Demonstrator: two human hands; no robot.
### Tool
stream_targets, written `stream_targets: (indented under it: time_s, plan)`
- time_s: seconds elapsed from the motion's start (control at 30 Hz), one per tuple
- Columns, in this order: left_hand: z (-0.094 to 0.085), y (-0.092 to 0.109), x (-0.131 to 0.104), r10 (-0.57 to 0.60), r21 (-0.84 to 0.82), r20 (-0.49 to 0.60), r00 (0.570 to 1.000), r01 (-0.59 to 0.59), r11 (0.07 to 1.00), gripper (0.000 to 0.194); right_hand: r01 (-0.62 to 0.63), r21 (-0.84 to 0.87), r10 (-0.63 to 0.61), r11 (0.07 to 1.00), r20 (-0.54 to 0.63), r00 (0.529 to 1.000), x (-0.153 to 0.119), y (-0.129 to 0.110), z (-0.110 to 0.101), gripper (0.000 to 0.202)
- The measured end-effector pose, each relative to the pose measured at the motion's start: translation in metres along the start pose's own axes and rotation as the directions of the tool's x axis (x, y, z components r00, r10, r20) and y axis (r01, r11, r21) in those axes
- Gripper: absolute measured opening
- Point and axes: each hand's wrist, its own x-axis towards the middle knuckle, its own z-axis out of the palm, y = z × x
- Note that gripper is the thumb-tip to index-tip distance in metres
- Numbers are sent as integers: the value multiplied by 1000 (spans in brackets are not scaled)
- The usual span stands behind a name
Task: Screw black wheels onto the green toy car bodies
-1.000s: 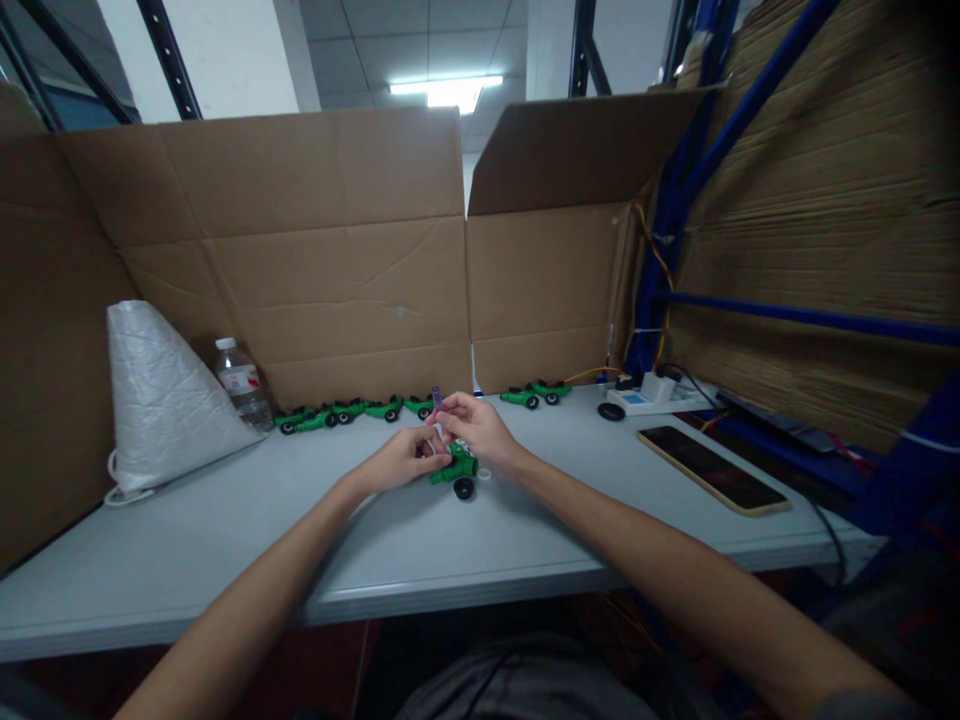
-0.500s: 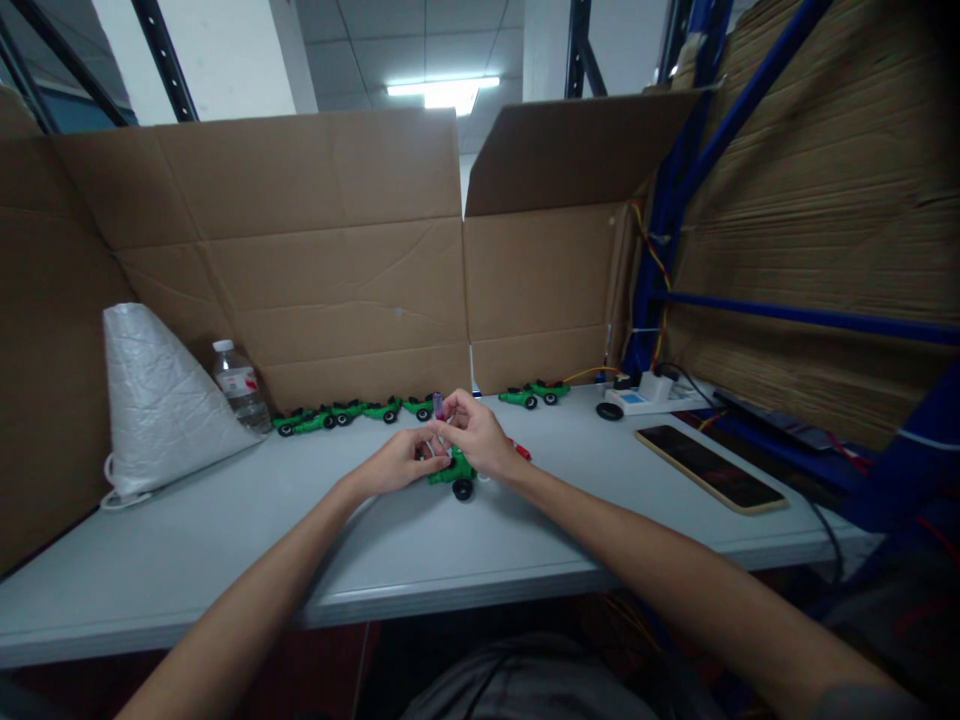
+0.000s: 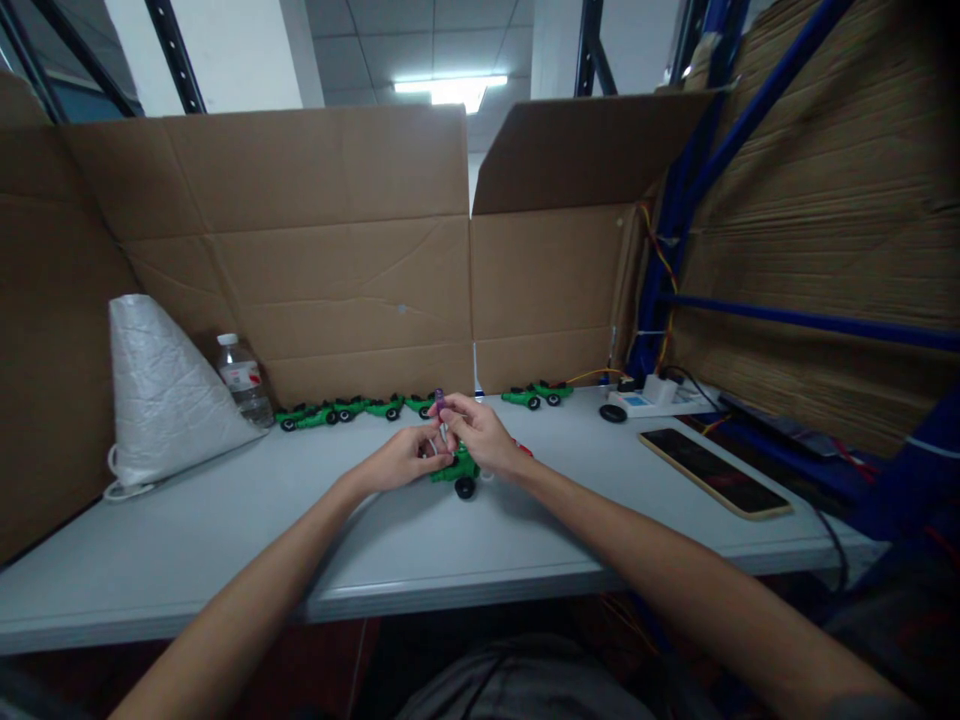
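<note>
Inward of the bench's (image 3: 390, 560) front edge lay one green toy car (image 3: 463, 468), just beside the left hand (image 3: 401, 460), grip indiscernible; above it, one upright purple tool (image 3: 439, 397), pinched by the right hand (image 3: 484, 435).

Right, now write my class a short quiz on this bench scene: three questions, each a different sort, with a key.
1. True or false: the right hand has the slim purple item between its fingers.
2. What stands beside the silvery bag?
a) a lamp
b) a bottle
c) a mug
3. Fill in: the wheeled toys along the back of the table are mostly ____ in colour.

Key: 1 true; 2 b; 3 green.
</note>
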Motion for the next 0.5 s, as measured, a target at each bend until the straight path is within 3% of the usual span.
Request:
stream_targets:
  time_s: [0.3, 0.5]
  plan:
    - [1, -5, 0, -35, -15, -22, 999, 35, 999, 44, 19, -83, -21, 996, -33, 999, 0, 6, 0, 35]
    - [4, -4, 2, -19, -50, 34, 999, 21, 999, 45, 41, -141, -48, 989, -51, 998, -1, 6, 0, 33]
